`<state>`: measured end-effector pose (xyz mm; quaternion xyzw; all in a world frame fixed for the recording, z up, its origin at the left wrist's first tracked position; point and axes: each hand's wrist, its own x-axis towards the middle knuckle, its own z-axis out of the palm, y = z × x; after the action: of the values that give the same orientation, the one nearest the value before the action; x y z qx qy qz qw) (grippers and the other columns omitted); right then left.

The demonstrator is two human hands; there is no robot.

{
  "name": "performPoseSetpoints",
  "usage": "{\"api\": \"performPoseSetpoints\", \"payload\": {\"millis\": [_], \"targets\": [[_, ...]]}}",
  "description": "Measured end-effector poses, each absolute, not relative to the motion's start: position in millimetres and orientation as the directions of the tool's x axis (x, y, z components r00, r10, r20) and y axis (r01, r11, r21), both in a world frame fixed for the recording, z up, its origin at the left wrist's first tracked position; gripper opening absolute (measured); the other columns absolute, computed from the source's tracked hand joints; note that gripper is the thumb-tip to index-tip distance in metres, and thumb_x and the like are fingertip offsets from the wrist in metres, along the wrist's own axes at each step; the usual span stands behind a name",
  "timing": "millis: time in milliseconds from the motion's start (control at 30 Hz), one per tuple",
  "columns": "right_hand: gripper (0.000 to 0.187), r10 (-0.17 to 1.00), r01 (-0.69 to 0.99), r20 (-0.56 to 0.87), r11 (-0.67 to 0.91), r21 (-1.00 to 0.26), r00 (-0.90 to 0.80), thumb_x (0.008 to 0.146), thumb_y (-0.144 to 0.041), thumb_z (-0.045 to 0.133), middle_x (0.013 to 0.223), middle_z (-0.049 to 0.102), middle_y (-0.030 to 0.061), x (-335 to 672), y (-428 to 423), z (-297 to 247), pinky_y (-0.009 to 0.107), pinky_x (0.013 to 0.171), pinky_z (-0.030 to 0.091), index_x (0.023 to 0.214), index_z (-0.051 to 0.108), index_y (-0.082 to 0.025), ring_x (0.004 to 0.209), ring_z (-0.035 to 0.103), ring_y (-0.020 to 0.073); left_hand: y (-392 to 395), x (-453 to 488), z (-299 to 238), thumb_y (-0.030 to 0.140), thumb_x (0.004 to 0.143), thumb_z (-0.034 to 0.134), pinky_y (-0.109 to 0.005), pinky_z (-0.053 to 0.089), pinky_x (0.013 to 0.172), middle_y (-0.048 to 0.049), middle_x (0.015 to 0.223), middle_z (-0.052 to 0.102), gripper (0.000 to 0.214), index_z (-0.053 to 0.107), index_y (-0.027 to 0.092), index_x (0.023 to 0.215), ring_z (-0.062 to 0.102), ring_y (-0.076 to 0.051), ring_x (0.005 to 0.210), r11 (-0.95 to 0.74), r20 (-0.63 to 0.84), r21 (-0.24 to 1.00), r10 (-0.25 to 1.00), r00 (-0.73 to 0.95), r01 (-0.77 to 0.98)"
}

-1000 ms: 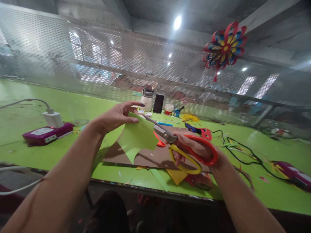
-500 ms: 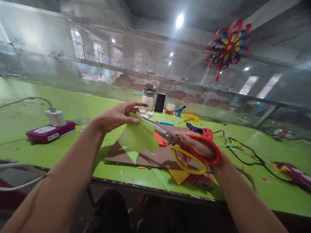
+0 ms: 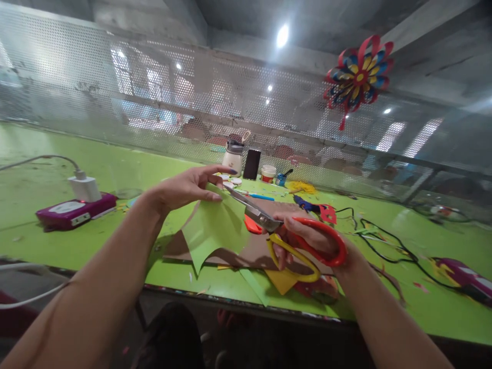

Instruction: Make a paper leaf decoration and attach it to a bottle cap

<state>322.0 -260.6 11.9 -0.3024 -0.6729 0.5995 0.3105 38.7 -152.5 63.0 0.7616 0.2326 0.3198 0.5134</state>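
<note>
My left hand [image 3: 192, 188] pinches the upper edge of a light green sheet of paper [image 3: 215, 225], which hangs down with a curved lower edge and a pointed corner. In my right hand [image 3: 303, 236] is a pair of scissors [image 3: 265, 218] with one red and one yellow handle loop, my fingers through the loops. The blades point up and left, with the tips at the paper's top edge near my left fingers. Below the paper lies a brown cardboard sheet [image 3: 177, 248]. An orange-red piece [image 3: 252, 224] shows behind the blades.
A purple power strip [image 3: 73, 212] with a white charger stands left. Along the back are a bottle [image 3: 232, 158], a phone [image 3: 252, 164], a small jar [image 3: 268, 173] and a blue pot [image 3: 280, 179]. Black cables [image 3: 388, 251] lie right. A paper flower [image 3: 359, 77] hangs above.
The scissor handles have moved slightly left and the yellow loop has swung a little. The green paper's lower corner has shifted left and down. My left hand keeps its pinch.
</note>
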Motion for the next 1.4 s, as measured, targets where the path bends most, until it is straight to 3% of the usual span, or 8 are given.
{"api": "performPoseSetpoints", "payload": {"millis": [167, 333, 533, 600, 700, 1000, 1333, 1400], "targets": [[0.038, 0.775, -0.014, 0.024, 0.020, -1.000, -0.631, 0.094, -0.054, 0.042, 0.068, 0.064, 0.0036, 320, -257, 9, 0.024, 0.050, 0.050, 0.086, 0.052, -0.019, 0.058, 0.068, 0.0164, -151, 39, 61, 0.011, 0.070, 0.074, -0.025, 0.054, 0.068, -0.0076, 0.098, 0.068, 0.065, 0.051, 0.018, 0.130, 0.066, -0.017, 0.083, -0.358, 0.240, 0.933, 0.671, 0.702, 0.023], [0.036, 0.802, -0.045, 0.001, -0.032, -0.998, -0.598, 0.093, -0.054, 0.043, 0.064, 0.064, 0.0014, 315, -258, 11, 0.021, 0.043, 0.046, 0.091, 0.054, -0.020, 0.050, 0.064, 0.0136, -149, 41, 58, 0.013, 0.069, 0.075, -0.027, 0.055, 0.068, -0.0086, 0.101, 0.068, 0.066, 0.051, 0.020, 0.131, 0.067, -0.018, 0.082, -0.342, 0.238, 0.940, 0.651, 0.721, -0.001], [0.046, 0.819, -0.015, -0.050, -0.072, -0.997, -0.572, 0.092, -0.058, 0.041, 0.057, 0.063, 0.0012, 310, -263, 13, 0.023, 0.045, 0.048, 0.076, 0.058, -0.019, 0.045, 0.059, 0.0108, -148, 43, 55, 0.011, 0.067, 0.076, -0.025, 0.055, 0.069, -0.0051, 0.096, 0.067, 0.065, 0.056, 0.021, 0.127, 0.066, -0.016, 0.081, -0.344, 0.266, 0.938, 0.656, 0.706, -0.034], [0.044, 0.831, -0.010, -0.063, -0.083, -0.997, -0.553, 0.092, -0.058, 0.043, 0.057, 0.063, 0.0003, 309, -264, 12, 0.021, 0.043, 0.046, 0.082, 0.060, -0.019, 0.044, 0.058, 0.0103, -147, 43, 54, 0.010, 0.066, 0.076, -0.024, 0.054, 0.069, -0.0035, 0.093, 0.067, 0.064, 0.057, 0.022, 0.127, 0.066, -0.015, 0.080, -0.348, 0.275, 0.936, 0.655, 0.704, -0.042], [0.039, 0.833, 0.006, -0.008, -0.006, -1.000, -0.553, 0.093, -0.055, 0.043, 0.056, 0.062, -0.0015, 312, -262, 10, 0.019, 0.041, 0.045, 0.098, 0.060, -0.019, 0.043, 0.057, 0.0093, -147, 42, 54, 0.009, 0.067, 0.076, -0.021, 0.053, 0.067, -0.0022, 0.091, 0.067, 0.063, 0.058, 0.022, 0.125, 0.065, -0.013, 0.077, -0.345, 0.279, 0.937, 0.650, 0.707, -0.052], [0.039, 0.804, 0.085, 0.116, 0.202, -0.976, -0.584, 0.096, -0.050, 0.041, 0.066, 0.064, 0.0022, 312, -262, 12, 0.021, 0.049, 0.048, 0.101, 0.058, -0.015, 0.055, 0.066, 0.0131, -148, 42, 54, 0.007, 0.067, 0.075, -0.027, 0.054, 0.072, -0.0064, 0.095, 0.071, 0.073, 0.048, 0.020, 0.134, 0.067, -0.017, 0.080, -0.256, 0.238, 0.962, 0.643, 0.728, -0.089], [0.041, 0.834, -0.055, -0.051, -0.097, -0.994, -0.549, 0.091, -0.058, 0.046, 0.065, 0.062, 0.0005, 307, -266, 10, 0.022, 0.052, 0.049, 0.096, 0.060, -0.019, 0.055, 0.062, 0.0113, -148, 43, 55, 0.008, 0.065, 0.076, -0.024, 0.053, 0.069, -0.0061, 0.090, 0.072, 0.075, 0.049, 0.020, 0.134, 0.066, -0.015, 0.078, -0.321, 0.263, 0.945, 0.650, 0.713, -0.056], [0.043, 0.827, -0.045, -0.055, -0.097, -0.994, -0.560, 0.090, -0.060, 0.045, 0.063, 0.062, 0.0009, 308, -263, 10, 0.021, 0.048, 0.048, 0.086, 0.058, -0.019, 0.053, 0.062, 0.0115, -149, 44, 56, 0.009, 0.065, 0.077, -0.026, 0.053, 0.069, -0.0073, 0.092, 0.072, 0.076, 0.049, 0.019, 0.135, 0.067, -0.016, 0.077, -0.287, 0.242, 0.956, 0.665, 0.707, -0.057]]}}
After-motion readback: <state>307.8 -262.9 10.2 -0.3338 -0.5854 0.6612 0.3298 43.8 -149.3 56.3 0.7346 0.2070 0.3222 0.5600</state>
